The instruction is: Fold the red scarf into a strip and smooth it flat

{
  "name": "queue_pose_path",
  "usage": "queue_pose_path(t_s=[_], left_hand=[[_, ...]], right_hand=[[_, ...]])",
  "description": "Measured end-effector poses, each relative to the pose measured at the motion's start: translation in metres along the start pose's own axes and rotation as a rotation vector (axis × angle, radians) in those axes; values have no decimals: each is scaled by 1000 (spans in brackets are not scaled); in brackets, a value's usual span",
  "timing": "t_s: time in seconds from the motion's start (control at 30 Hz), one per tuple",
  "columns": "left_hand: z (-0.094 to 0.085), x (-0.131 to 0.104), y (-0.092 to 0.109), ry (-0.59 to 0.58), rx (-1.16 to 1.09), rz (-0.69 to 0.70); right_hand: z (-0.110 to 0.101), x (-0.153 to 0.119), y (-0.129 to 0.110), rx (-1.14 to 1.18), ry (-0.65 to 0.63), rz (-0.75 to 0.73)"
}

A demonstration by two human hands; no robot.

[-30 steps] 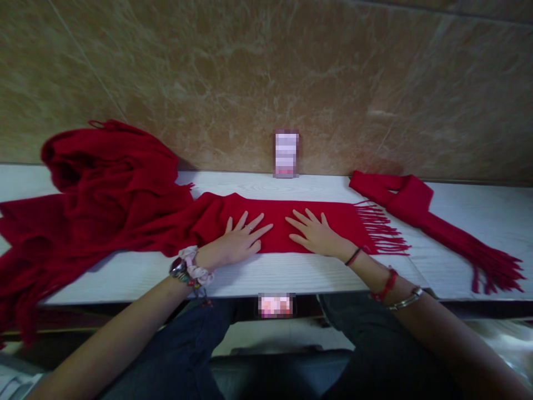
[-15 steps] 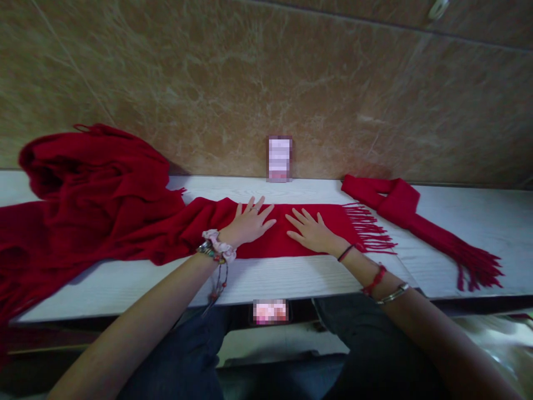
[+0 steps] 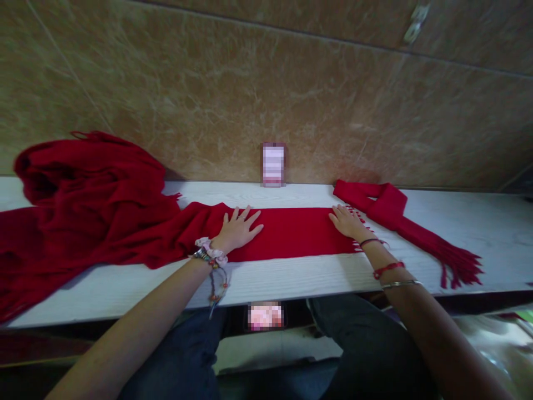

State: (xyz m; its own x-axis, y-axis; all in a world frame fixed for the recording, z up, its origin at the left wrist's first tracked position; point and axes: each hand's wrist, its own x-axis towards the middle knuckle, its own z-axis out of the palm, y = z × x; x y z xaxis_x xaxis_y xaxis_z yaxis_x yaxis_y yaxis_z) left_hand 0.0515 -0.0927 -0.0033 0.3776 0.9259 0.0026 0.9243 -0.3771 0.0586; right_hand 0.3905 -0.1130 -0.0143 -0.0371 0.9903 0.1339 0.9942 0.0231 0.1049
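Note:
A long red scarf point(image 3: 297, 232) lies flat across the middle of the white table, its surface smooth between my hands and wrinkled toward the left. My left hand point(image 3: 240, 229) rests on it with fingers spread. At the scarf's right end, my right hand point(image 3: 347, 222) lies palm down by the fringe, fingers extended and partly covering the strands. To the left, a big rumpled heap of red cloth point(image 3: 95, 183) rises from the table. A second red scarf point(image 3: 391, 208), folded narrow with a fringed end, lies at the right.
Against the brown marble wall point(image 3: 233, 100) a phone point(image 3: 273, 165) with a blurred screen stands at the back of the white table point(image 3: 291, 278). Another blurred screen point(image 3: 265, 316) shows below the front edge, near my legs. Shiny plastic wrapping is at the lower right.
My right hand has slid right along the scarf to its fringed end. My left hand stays on the scarf, fingers still spread. The whole view has shifted slightly.

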Motion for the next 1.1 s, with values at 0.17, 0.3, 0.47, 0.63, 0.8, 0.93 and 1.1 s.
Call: queue_pose_path(t_s=[0.17, 0.3, 0.47, 0.63, 0.8, 0.93, 1.1], left_hand=[[5, -7, -24, 47, 51, 10], [6, -9, -33, 72, 70, 28], [3, -10, -29, 64, 81, 26], [2, -10, -26, 49, 82, 24], [-1, -13, -26, 92, 105, 93], [-3, -12, -27, 63, 104, 153], [-1, -8, -28, 25, 98, 129]], right_hand=[[-4, 4, -29, 69, 72, -141], [-4, 7, -40, 122, 2, -197], [3, 7, -12, 75, 31, -33], [1, 9, 2, -16, 89, 30], [-5, 17, -23, 62, 111, -153], [-4, 18, -28, 100, 32, -208], [-2, 10, -3, 24, 29, -96]])
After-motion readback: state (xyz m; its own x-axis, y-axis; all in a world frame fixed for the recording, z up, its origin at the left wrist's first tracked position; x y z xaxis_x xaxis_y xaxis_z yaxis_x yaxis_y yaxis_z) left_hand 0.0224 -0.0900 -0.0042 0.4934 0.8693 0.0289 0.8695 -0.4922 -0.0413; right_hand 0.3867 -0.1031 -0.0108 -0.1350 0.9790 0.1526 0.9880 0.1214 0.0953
